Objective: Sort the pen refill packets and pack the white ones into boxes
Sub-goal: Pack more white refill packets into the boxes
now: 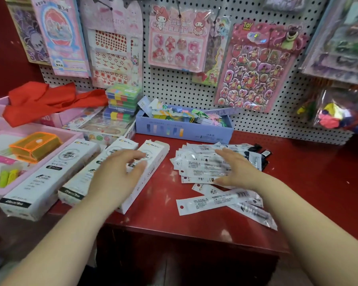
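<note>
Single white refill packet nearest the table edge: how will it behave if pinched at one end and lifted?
The white refill packet looks like thin glossy film around a slim refill, so probably very light and slick in a grip. Held by the hang-hole end, it would likely sag a little, stiffened only by the refill. It partly overlaps other packets, so a push may drag them along.

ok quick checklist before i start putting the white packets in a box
1. White refill packets within reach, right hand over the pile: ok.
2. Black packets pulled out of the pile: not ok, some lie at its far edge.
3. Nearest white box open at the far end: ok, flap looks raised.
4. Left hand steadying that box: cannot tell, blurred.
5. Both hands empty: ok.
</note>
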Demonstrator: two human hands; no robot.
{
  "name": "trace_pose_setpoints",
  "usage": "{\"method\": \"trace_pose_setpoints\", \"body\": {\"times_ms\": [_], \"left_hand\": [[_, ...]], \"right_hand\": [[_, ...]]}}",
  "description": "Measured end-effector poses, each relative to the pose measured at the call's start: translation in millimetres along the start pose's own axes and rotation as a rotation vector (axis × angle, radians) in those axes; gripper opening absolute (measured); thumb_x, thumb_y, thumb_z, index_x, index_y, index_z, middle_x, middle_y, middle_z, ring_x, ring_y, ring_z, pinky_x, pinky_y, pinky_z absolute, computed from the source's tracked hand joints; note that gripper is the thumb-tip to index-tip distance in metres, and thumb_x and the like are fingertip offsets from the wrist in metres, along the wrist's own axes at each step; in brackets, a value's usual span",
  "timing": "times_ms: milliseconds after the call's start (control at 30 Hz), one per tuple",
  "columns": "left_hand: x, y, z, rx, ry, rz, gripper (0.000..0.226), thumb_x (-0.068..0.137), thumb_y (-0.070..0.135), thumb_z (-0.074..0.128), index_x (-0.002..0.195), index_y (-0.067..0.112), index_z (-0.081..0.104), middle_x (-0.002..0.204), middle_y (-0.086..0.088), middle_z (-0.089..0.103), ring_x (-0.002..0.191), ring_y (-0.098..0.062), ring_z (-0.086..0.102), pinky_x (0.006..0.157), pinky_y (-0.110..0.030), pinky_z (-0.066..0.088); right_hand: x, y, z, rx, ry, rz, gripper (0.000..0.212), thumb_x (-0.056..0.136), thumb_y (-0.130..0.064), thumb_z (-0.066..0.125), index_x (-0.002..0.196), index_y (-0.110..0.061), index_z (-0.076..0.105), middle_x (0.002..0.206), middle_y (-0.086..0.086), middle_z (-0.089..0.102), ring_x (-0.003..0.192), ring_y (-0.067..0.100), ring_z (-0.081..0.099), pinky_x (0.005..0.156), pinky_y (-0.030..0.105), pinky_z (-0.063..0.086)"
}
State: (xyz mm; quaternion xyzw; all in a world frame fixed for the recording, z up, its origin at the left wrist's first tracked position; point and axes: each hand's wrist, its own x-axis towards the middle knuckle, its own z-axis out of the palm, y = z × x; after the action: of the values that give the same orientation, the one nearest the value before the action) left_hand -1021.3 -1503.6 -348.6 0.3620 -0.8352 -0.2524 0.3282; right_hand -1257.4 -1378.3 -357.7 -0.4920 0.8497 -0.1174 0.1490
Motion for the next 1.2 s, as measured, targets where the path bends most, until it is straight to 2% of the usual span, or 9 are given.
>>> {"method": "trace_pose_setpoints", "body": {"times_ms": [100,233,433,567,700,767,933,1100,1200], "left_hand": [[-25.7,29.9,47.2,0.053,-0.251,0.224,0.033,0.085,0.038,0.053,0.116,0.027,0.058,0.122,0.013,0.055,0.115,-0.007,0.046,0.091,-0.016,0.03],[-28.5,26.0,86.7,0.212,-0.436,0.269,0.043,0.085,0.043,0.051,0.127,0.031,0.049,0.133,0.016,0.045,0.125,-0.008,0.037,0.104,-0.023,0.027],[-10.6,11.2,94.5,0.218,-0.292,0.243,0.027,0.084,0.032,0.058,0.11,0.027,0.063,0.114,0.014,0.059,0.112,-0.014,0.047,0.092,-0.024,0.03],[-4.1,8.7,97.2,0.213,-0.156,0.226,0.021,0.054,0.017,0.083,0.065,0.019,0.066,0.067,0.006,0.06,0.066,-0.019,0.058,0.061,-0.027,0.037],[-16.1,17.9,95.4,0.172,-0.121,0.216,0.013,0.075,0.033,0.067,0.071,0.02,0.066,0.066,0.009,0.049,0.074,-0.019,0.051,0.068,-0.027,0.029],[-22.5,26.4,94.3,0.177,-0.183,0.212,0.02,0.08,0.043,0.059,0.086,0.026,0.068,0.082,0.006,0.061,0.088,-0.021,0.054,0.073,-0.028,0.031],[-21.8,31.2,106.5,0.346,-0.251,0.088,0.046,0.082,0.062,0.038,0.115,0.033,0.054,0.111,0.01,0.053,0.108,-0.016,0.043,0.084,-0.028,0.027],[-10.8,30.5,116.9,0.425,-0.28,-0.053,0.065,0.077,0.07,0.036,0.124,0.027,0.047,0.127,0.005,0.042,0.119,-0.02,0.034,0.099,-0.033,0.025],[-4.2,35.8,125.6,0.378,-0.308,-0.115,0.079,0.07,0.075,0.041,0.129,0.023,0.042,0.138,0.003,0.035,0.131,-0.021,0.024,0.111,-0.04,0.014]], "right_hand": [[8.9,0.8,1.5,-0.074,-0.046,-0.033,0.09,0.076,-0.036,0.069,0.146,-0.025,0.013,0.156,0.001,0.007,0.144,0.019,0.008,0.116,0.034,0.01],[22.0,3.8,2.4,-0.107,-0.097,-0.013,0.094,0.074,-0.039,0.071,0.146,-0.024,0.013,0.155,0.001,0.014,0.142,0.021,0.017,0.117,0.042,0.015],[39.0,7.8,-3.7,-0.214,-0.119,-0.034,0.087,0.074,-0.042,0.069,0.144,-0.025,0.019,0.152,-0.001,0.023,0.139,0.024,0.021,0.116,0.043,0.014],[46.5,6.1,-6.2,-0.221,-0.107,-0.039,0.08,0.076,-0.038,0.068,0.142,-0.024,0.026,0.148,0.004,0.029,0.137,0.026,0.023,0.114,0.041,0.019],[51.8,4.9,-7.3,-0.223,-0.084,-0.044,0.069,0.077,-0.036,0.068,0.136,-0.021,0.036,0.14,0.006,0.038,0.131,0.025,0.031,0.109,0.037,0.027],[54.1,4.0,-7.6,-0.228,-0.068,-0.045,0.066,0.076,-0.035,0.069,0.133,-0.019,0.04,0.136,0.007,0.042,0.127,0.025,0.035,0.105,0.036,0.029],[56.8,2.0,-6.6,-0.297,0.023,-0.055,0.058,0.077,-0.038,0.066,0.125,-0.013,0.046,0.122,0.009,0.049,0.116,0.026,0.042,0.095,0.032,0.032],[54.2,0.7,-8.7,-0.248,0.131,-0.061,0.026,0.08,-0.037,0.064,0.074,-0.021,0.044,0.083,0.0,0.043,0.093,0.022,0.04,0.074,0.03,0.028],[57.2,4.3,-10.8,-0.164,0.199,-0.057,0.027,0.082,-0.034,0.062,0.099,-0.014,0.056,0.1,0.007,0.053,0.106,0.024,0.045,0.086,0.033,0.03]]}}
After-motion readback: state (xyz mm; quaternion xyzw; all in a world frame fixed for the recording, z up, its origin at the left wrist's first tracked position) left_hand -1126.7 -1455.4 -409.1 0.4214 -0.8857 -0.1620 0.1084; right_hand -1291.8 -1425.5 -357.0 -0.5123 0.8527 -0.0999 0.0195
